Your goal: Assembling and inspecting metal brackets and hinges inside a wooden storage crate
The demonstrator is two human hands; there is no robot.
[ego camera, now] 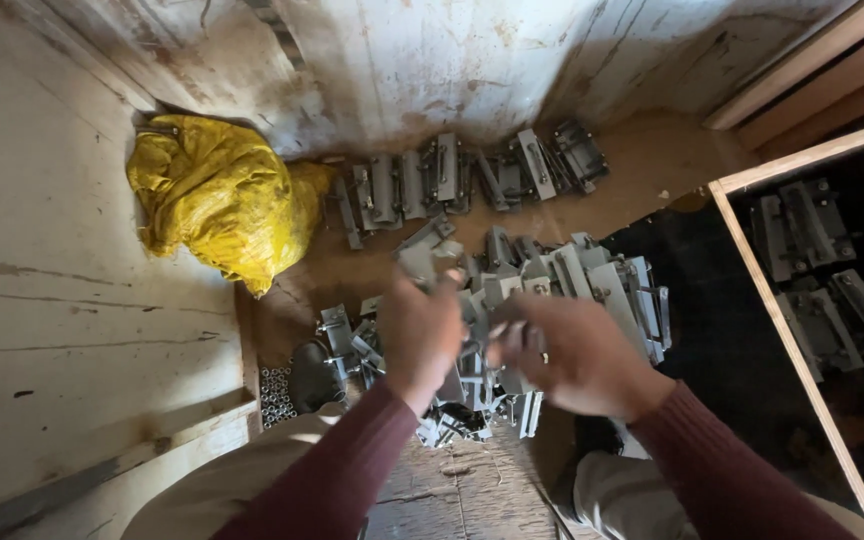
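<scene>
We see our left hand (420, 335) gripping one flat grey metal bracket (430, 262) above a heap of brackets (552, 290) too many to count on the floor, our blurred right hand (577, 355) loosely curled, its hold unclear, one crumpled yellow sack (222, 200) by the wall.

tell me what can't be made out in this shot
Head view:
- Left hand holds a grey metal bracket; motion blur hides its shape.
- Right hand: blurred, so what it grips is unclear.
- Bracket pile: partly hidden by both hands.
- Wooden crate: cut off by the right edge.
- Yellow bag: contents hidden.
</scene>
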